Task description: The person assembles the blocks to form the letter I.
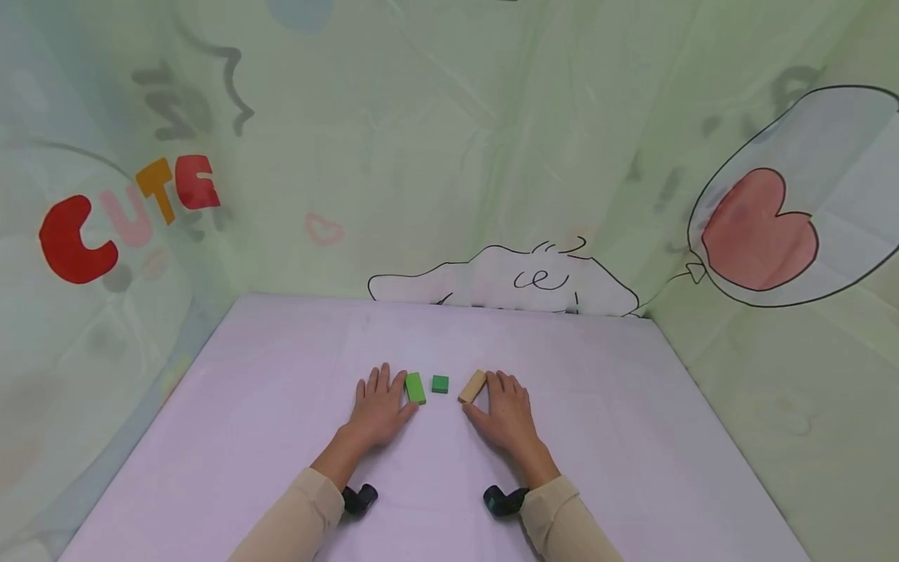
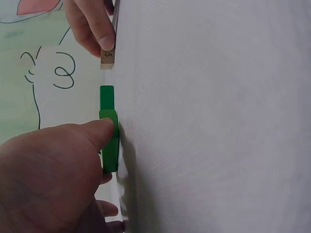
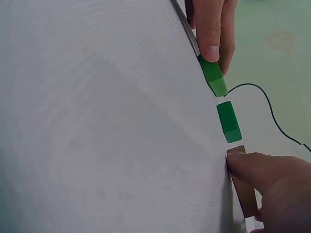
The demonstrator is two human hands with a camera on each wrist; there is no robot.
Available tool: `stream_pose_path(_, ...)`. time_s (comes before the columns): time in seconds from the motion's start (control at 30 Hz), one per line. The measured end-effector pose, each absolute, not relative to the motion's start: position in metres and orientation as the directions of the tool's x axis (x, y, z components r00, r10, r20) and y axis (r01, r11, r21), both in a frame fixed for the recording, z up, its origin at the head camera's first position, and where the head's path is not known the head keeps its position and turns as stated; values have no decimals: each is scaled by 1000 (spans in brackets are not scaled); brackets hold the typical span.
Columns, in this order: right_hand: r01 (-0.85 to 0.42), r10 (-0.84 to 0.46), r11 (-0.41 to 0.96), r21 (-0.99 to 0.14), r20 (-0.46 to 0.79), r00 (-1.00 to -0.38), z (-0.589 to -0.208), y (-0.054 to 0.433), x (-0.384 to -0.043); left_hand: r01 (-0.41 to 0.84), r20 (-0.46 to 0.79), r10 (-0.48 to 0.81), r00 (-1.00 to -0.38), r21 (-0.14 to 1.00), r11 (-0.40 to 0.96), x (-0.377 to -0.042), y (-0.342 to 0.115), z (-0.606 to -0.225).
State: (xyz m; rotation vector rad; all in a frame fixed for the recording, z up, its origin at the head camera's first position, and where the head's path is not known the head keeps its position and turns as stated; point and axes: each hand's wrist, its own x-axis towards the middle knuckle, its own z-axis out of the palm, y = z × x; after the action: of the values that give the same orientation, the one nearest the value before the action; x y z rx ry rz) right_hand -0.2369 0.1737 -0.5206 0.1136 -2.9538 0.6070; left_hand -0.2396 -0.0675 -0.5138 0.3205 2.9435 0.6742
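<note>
Between thumb and index finger my left hand pinches a light green block by its near and far ends. Its other fingers spread over the table. My right hand grips a plain wooden block the same way, the block slanting with its far end to the right. A smaller dark green block lies between these two, apart from both in the head view. In the left wrist view the wooden block bears a dark mark on its end. The right wrist view has the dark green block just beyond my thumb.
A pale lilac cloth covers the table. Printed curtains hang behind it and on both sides, close to the table's edges. Small black devices sit on the wrists, beside the beige sleeves.
</note>
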Motion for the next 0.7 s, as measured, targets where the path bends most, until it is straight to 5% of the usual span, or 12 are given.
stream_pose_path(0.7, -69, -19, 880, -470, 109, -994, -525, 174, -238, 183, -60, 227, -972, 413, 892, -242, -68, -515)
